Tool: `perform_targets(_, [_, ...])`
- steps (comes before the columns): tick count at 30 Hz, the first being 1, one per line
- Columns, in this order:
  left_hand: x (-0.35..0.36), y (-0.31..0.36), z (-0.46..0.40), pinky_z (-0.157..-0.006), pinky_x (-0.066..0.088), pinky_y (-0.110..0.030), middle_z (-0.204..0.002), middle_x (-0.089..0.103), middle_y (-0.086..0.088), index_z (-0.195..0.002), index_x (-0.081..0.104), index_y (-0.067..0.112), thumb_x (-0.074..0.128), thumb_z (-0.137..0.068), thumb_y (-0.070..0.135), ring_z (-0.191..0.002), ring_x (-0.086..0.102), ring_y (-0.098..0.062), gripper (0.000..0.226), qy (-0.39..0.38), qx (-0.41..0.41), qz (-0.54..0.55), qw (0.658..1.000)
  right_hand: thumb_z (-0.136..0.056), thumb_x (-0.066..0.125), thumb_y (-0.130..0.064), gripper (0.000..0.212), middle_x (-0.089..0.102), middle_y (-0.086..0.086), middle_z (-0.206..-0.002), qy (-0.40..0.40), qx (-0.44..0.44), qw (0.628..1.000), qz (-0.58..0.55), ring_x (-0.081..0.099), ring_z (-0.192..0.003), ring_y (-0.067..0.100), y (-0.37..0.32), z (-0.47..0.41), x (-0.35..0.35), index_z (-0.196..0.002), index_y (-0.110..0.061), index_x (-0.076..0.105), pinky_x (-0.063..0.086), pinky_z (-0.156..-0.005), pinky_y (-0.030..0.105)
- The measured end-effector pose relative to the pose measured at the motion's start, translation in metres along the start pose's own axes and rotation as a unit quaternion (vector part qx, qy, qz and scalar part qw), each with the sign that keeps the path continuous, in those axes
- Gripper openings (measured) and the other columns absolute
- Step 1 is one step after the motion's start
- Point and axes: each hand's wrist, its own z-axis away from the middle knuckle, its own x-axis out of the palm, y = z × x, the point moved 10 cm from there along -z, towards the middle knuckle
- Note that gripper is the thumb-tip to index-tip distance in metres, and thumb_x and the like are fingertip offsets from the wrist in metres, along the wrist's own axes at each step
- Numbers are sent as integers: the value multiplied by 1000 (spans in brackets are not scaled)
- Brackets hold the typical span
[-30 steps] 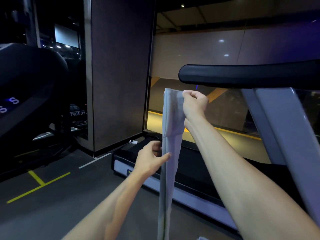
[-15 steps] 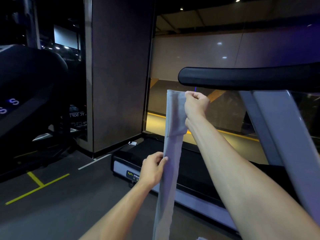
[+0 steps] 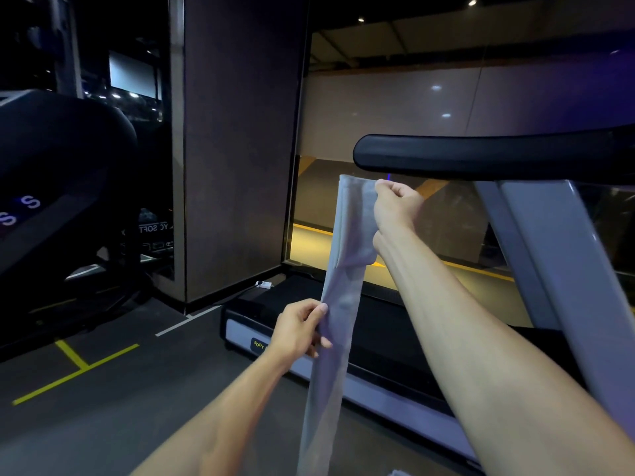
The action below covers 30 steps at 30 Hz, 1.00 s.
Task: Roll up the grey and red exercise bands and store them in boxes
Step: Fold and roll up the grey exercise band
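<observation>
Dim gym floor beside a treadmill [image 3: 395, 341]: the right hand [image 3: 395, 206] pinches the grey exercise band [image 3: 343, 304] at its folded top, left hand [image 3: 299, 333] fingers pinching lower down. Rolling has barely begun (no red band or boxes visible).

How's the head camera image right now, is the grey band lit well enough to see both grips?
Head view: dim overall, left side nearly black; grey band readable against the lit yellow floor behind; right hand and left hand sharp on it; ceiling lights glare off the glass; wide-angle bends the treadmill handrail.
</observation>
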Motion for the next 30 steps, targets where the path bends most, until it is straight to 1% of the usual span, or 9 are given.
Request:
perform_targets(3, [0,-5,3,-50,56,-34,-65,67,-10,-86,64,8,57,-104,28,-63,74,-28,28,31,-13,10,999,-96,63,-18,11,66,-10,-83,3,0,1000,-11,56,-70,2,-2,-2,-2,-89,-22,70,41,-55,18])
perform_targets(6, [12,-10,5,-65,63,-42,-79,74,-11,-94,66,8,56,-104,15,-76,75,-29,16,10,10,-13,1000,-97,63,-17,13,66,-10,-82,2,-2,1000,-15,56,-69,3,-7,-3,-3,-86,-22,69,41,-52,15])
perform_targets(8, [16,-16,5,-70,63,-45,-79,75,-11,-95,67,9,54,-104,11,-77,75,-30,16,2,10,-30,999,-97,63,-17,13,66,-9,-83,0,-6,1000,-15,57,-71,4,-9,-5,-3,-87,-23,69,41,-53,15])
perform_targets(10, [16,-19,6,-64,63,-43,-76,73,-13,-94,66,7,51,-105,12,-74,74,-32,19,9,4,-38,999,-97,63,-17,13,67,-9,-86,0,-5,1000,-12,59,-75,5,-10,-7,-5,-88,-23,70,42,-55,15])
perform_targets(13, [18,-19,9,-48,54,-32,-70,68,-10,-89,63,9,50,-106,17,-64,73,-24,23,10,-3,-42,999,-98,63,-17,12,68,-9,-88,1,-2,1000,-14,59,-77,3,-7,-9,-7,-89,-23,70,42,-56,16])
perform_targets(16, [23,-25,11,-44,50,-29,-67,64,-10,-92,62,5,50,-107,22,-62,73,-27,26,6,-16,-14,1000,-98,64,-17,12,67,-9,-87,-2,0,1000,-14,58,-78,2,-6,-11,-7,-89,-23,69,41,-55,15])
perform_targets(22, [26,-44,11,-49,57,-33,-68,60,-14,-85,56,-4,52,-106,27,-67,75,-31,38,28,-29,23,999,-97,65,-18,14,68,-9,-87,-4,7,1000,-13,59,-79,4,2,-15,-7,-84,-24,69,43,-57,17])
perform_targets(27, [33,-54,5,-66,63,-43,-80,74,-14,-92,67,3,58,-103,15,-77,76,-29,19,-9,-18,18,1000,-96,66,-18,7,69,-6,-93,5,13,1000,-10,58,-79,4,14,-22,-15,-95,-19,73,42,-57,18])
perform_targets(30, [36,-59,3,-67,62,-38,-82,74,-16,-93,67,4,59,-101,7,-76,75,-26,12,-27,-12,25,999,-95,67,-18,7,71,-4,-96,7,21,1000,-18,61,-83,8,20,-27,-19,-94,-19,73,46,-61,20])
